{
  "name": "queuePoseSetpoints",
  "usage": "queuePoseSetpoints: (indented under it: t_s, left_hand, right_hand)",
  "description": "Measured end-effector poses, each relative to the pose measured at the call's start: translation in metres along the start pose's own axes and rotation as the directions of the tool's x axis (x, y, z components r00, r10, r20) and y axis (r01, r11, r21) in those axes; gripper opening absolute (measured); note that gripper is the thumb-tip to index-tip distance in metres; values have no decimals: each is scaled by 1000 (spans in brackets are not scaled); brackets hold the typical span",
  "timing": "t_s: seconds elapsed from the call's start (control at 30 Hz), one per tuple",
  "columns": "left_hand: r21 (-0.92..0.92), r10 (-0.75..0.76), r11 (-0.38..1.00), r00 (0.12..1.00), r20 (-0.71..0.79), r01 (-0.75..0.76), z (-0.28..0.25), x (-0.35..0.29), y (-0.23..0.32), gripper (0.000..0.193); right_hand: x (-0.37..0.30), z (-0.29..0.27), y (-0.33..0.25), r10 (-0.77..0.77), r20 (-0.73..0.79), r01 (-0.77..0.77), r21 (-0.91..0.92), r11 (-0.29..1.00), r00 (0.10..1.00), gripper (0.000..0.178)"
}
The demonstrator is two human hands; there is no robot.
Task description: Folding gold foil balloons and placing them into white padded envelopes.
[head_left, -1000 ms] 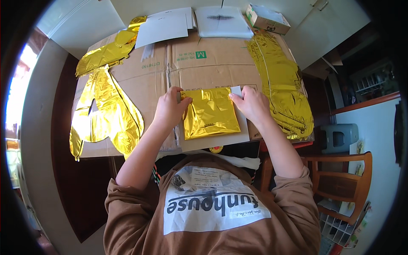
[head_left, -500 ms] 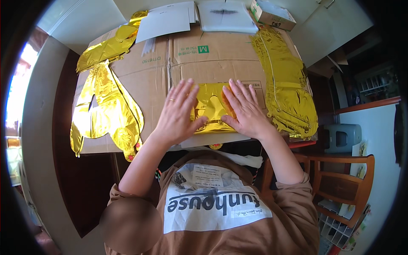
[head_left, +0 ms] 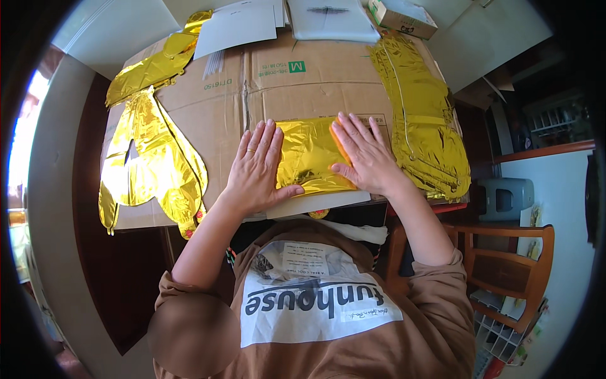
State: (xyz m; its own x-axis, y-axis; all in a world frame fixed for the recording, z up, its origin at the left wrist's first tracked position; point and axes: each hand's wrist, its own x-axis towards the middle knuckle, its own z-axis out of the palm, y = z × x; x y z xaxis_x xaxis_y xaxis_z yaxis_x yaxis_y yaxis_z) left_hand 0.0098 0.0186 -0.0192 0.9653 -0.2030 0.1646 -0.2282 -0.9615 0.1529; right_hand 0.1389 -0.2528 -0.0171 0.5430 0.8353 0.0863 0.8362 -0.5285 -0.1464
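A folded gold foil balloon (head_left: 309, 148) lies as a flat rectangle at the near edge of the cardboard (head_left: 218, 136). My left hand (head_left: 255, 167) rests flat at its left edge, fingers stretched away from me and thumb along the near edge. On its right side lies my right hand (head_left: 366, 155), palm down with the fingers spread, pressing on the foil. Neither hand grips anything. A white sheet (head_left: 322, 204) shows under the near edge of the foil. Small creases and a dark reflection mark the balloon's surface.
Unfolded gold foil balloons (head_left: 154, 148) cover the cardboard's left side. A pile of flat gold foil balloons (head_left: 420, 120) lies along the right. White sheets (head_left: 237, 30), clear plastic bags (head_left: 334, 22) and a small box (head_left: 402, 18) stand at the far edge. A wooden chair (head_left: 505, 265) is at right.
My hands have spread a little farther apart, the left one shifting left and toward me. The foil between them has flattened, and its raised middle fold no longer shows.
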Motion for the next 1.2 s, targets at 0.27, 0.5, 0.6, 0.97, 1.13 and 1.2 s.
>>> queuePoseSetpoints:
  t_s: [0.27, 0.5, 0.6, 0.97, 1.13, 1.2]
  left_hand:
    - [-18, -37, 999, 999, -30, 37, 1, -3, 2, 116]
    - [-125, -80, 989, 996, -42, 74, -19, -15, -8, 118]
    - [-94, -129, 987, 992, 18, 130, -27, -27, -13, 117]
    - [-170, -112, 980, 994, -19, 107, -32, -27, -9, 110]
    - [-110, -226, 968, 974, -2, 224, -26, -34, -4, 109]
    - [-92, -280, 957, 960, -27, 276, -21, -45, -6, 111]
  right_hand:
    - [-24, -28, 4, 111, -8, -104, 280, 954, 994, 90]
    - [-17, -23, -10, 59, 114, -76, 154, 985, 992, 103]
    - [-18, -22, -9, 39, 133, -54, 106, 993, 990, 100]
    - [4, -29, -16, 37, 26, -40, 146, 988, 999, 91]
    - [34, -6, -10, -16, -44, 25, 206, 978, 999, 86]
    - [47, 2, -8, -62, -50, 72, 226, 972, 997, 86]
